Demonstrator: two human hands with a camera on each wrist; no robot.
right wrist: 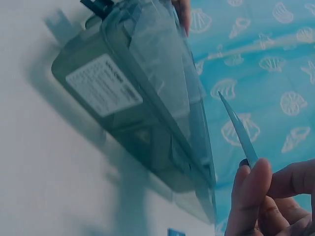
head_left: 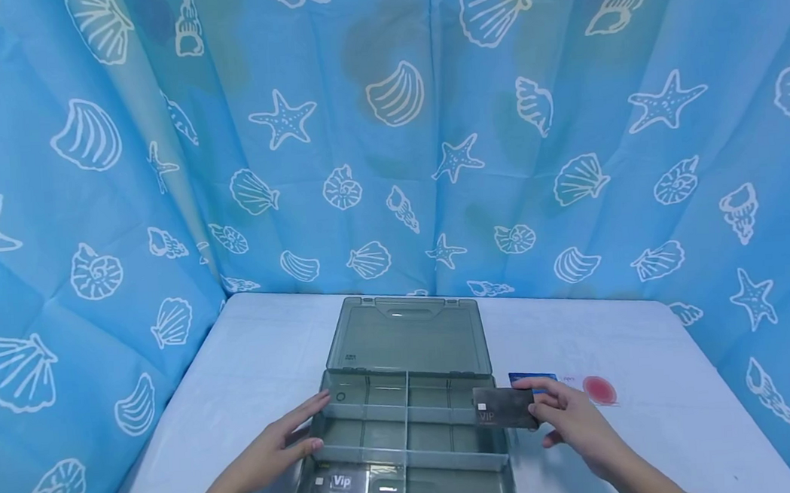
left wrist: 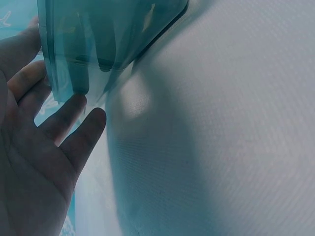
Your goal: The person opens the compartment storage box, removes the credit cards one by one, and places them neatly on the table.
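Pinched between thumb and fingers of my right hand is a black card marked "VIP", held over the right side of a grey see-through divided box. In the right wrist view the card appears nearly edge-on, raised above the box rim. My left hand rests at the box's left wall, fingers extended against it; the left wrist view shows those fingers spread beside the wall. Another dark card, printed "Vip", lies in the front left compartment. The box lid is swung back.
A blue card lies on the white table right of the box, partly behind my right hand. Close by is a red round mark. Blue curtains with white shells stand behind and at the sides. A white label is on the box's side.
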